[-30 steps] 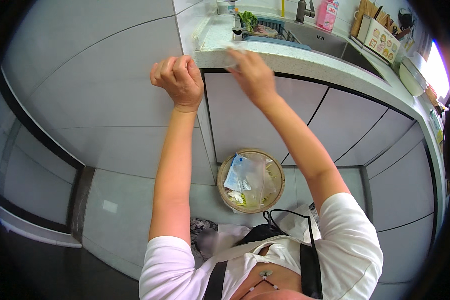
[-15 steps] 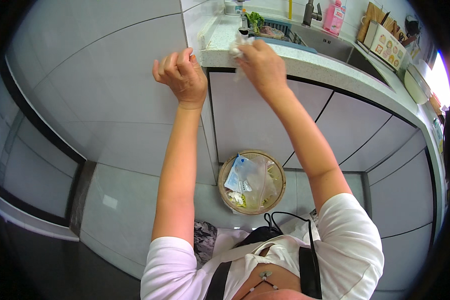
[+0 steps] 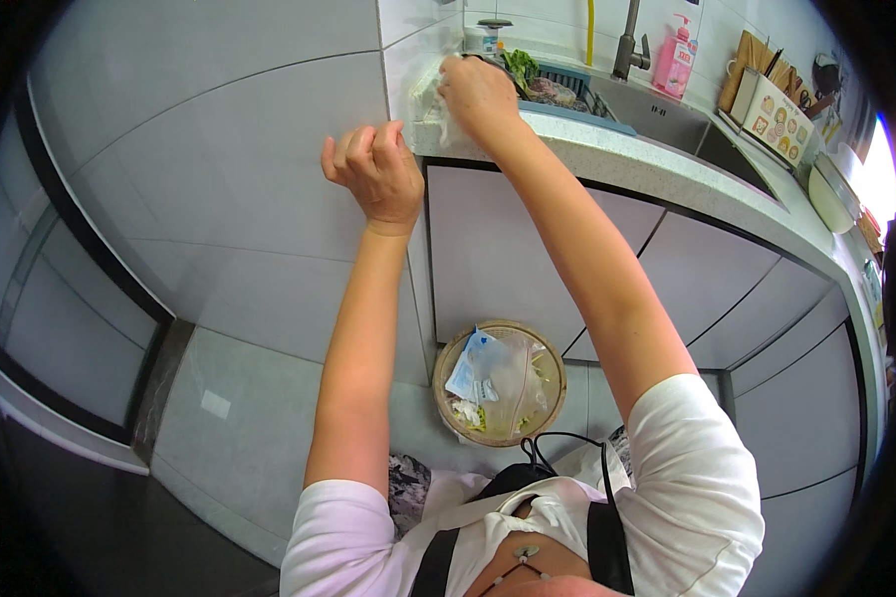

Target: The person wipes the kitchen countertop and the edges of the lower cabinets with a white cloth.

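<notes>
My right hand (image 3: 480, 95) is at the left end of the pale speckled countertop (image 3: 597, 144), close to the tiled wall. Its fingers are closed on a crumpled, whitish, thin sheet (image 3: 442, 111), blurred by motion; tissue or plastic film, I cannot tell which. Lower and to the left, my left hand (image 3: 373, 174) is held up in front of the wall tiles with its fingers curled in. Nothing shows in it. Beyond my right hand, a grey-blue drying rack (image 3: 564, 78) beside the sink bears green leaves (image 3: 520, 69) and a wrapped packet.
Right of the rack are a steel sink (image 3: 652, 101), a faucet (image 3: 627, 45) and a pink pump bottle (image 3: 675, 62). Cutting boards (image 3: 752, 68) and bowls (image 3: 832, 191) stand farther right. Below, a round waste bin (image 3: 558, 398) with plastic wrappers stands on the floor by the cabinets.
My right hand has moved left along the counter toward the wall with the whitish sheet. My left hand stays curled, slightly lower and farther right in the picture; the view has shifted a little.
</notes>
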Demonstrator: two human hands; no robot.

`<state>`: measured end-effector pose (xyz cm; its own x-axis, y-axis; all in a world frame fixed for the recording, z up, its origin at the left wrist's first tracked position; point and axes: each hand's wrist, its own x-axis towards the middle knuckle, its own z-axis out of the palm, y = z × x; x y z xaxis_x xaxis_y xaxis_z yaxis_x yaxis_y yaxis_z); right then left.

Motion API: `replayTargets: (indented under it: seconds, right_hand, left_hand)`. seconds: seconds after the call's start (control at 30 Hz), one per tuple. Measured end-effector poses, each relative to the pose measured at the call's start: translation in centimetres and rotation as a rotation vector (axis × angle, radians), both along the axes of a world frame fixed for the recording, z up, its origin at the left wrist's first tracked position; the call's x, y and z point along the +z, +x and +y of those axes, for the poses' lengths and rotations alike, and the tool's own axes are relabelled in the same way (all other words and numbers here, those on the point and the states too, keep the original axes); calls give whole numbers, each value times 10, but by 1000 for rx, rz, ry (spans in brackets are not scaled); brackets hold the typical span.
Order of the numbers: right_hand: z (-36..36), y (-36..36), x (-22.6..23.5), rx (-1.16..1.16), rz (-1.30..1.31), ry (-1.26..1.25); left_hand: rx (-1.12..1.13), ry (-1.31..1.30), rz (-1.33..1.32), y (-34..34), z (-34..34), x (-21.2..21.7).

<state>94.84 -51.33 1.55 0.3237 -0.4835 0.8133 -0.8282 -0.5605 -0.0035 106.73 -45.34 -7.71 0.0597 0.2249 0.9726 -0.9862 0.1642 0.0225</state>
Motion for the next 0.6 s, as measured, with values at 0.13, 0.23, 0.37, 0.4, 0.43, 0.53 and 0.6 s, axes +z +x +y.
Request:
replayTargets:
  seconds: [0.13,0.23,0.37,0.4,0.43,0.53,0.6]
  right_hand:
    - [-15,4,10,61,-25,143]
    - [-18,-11,13,176,124,375]
    - [-18,-26,4,238,185,406]
    - [-21,-23,2,204,190,389]
    - [-24,-19,0,170,195,372]
    - [-22,-5,2,74,207,389]
    - [-25,-2,4,62,201,336]
  left_hand:
    - [2,-12,4,-6,-3,2]
    - [16,-2,6,-1,-2,-1]
    - [22,15,4,2,3,-2]
    - [17,19,0,1,3,0]
    - [19,20,0,0,3,0]
    - [23,20,-12,-3,1,1]
    - [23,2,-9,-4,1,4]
